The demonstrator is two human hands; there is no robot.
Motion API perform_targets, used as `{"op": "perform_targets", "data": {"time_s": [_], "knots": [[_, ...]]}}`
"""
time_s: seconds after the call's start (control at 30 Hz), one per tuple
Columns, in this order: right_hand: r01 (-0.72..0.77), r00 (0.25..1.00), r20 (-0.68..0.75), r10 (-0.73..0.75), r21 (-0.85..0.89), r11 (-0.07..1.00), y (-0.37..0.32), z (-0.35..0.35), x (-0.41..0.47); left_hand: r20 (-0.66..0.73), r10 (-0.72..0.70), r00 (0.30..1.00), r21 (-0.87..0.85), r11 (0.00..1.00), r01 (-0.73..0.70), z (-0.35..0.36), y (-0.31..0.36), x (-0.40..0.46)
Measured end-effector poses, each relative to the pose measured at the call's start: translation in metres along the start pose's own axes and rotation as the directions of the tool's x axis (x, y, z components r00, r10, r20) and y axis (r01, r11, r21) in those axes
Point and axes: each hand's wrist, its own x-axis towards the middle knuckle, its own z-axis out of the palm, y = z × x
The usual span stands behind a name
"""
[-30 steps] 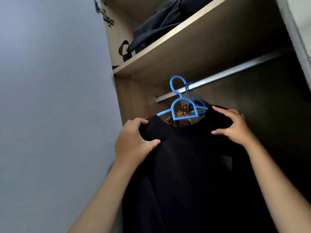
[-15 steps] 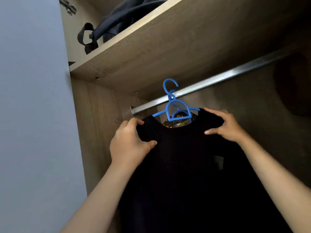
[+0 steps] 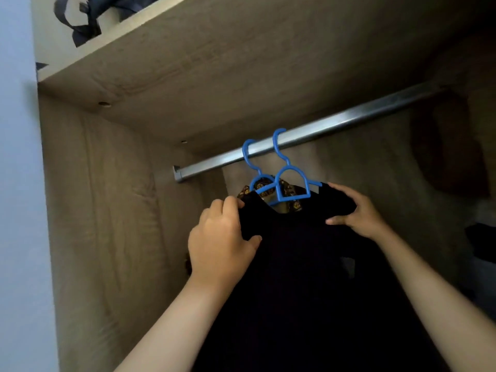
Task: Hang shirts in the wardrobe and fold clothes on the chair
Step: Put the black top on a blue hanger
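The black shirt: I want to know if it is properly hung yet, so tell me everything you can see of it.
The black shirt looks like plain dark cloth with a round neck, draped on a blue plastic hanger whose hook sits over the metal rail. It hangs front-most, a patterned shirt on a second blue hanger behind it. The left hand grips its left shoulder and the right hand holds the right one. Its lower part runs out of view.
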Motion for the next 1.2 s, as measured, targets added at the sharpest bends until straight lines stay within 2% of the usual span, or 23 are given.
{"op": "perform_targets", "data": {"time_s": [0.13, 0.27, 0.33, 0.43, 0.57, 0.9, 1.07, 1.2], "knots": [[-0.008, 0.999, 0.038, 0.007, 0.023, 1.000, -0.008, -0.001, -0.001, 0.017, 0.002, 1.000, -0.025, 1.000, -0.002, 0.000, 0.000, -0.003], [-0.032, 0.999, 0.040, 0.023, 0.222, 0.975, -0.018, 0.008, -0.013, 0.021, 0.050, 0.999, 0.035, 0.998, -0.051, -0.002, -0.004, -0.006], [0.005, 0.999, 0.034, -0.014, 0.256, 0.967, -0.032, 0.019, -0.018, 0.024, 0.059, 0.998, 0.045, 0.997, -0.060, -0.004, -0.006, -0.008], [0.050, 0.999, 0.003, -0.052, 0.217, 0.975, -0.055, 0.041, -0.012, 0.079, 0.016, 0.997, -0.056, 0.998, -0.011, -0.010, -0.008, -0.010], [0.043, 0.999, 0.028, -0.045, 0.059, 0.997, -0.075, 0.072, 0.005, 0.142, 0.003, 0.990, -0.129, 0.991, 0.016, -0.016, -0.009, -0.008], [0.067, 0.983, 0.163, -0.088, 0.133, 0.989, -0.083, 0.127, 0.016, 0.130, -0.146, 0.981, -0.016, 0.989, 0.149, -0.034, -0.019, -0.016], [0.075, 0.983, 0.155, -0.094, 0.127, 0.989, -0.082, 0.139, 0.017, 0.196, -0.147, 0.969, 0.003, 0.989, 0.149, -0.039, -0.027, -0.019], [0.082, 0.991, 0.090, -0.095, 0.142, 0.986, -0.080, 0.140, 0.010, 0.239, -0.168, 0.956, 0.028, 0.986, 0.166, -0.046, -0.021, -0.027]]}}
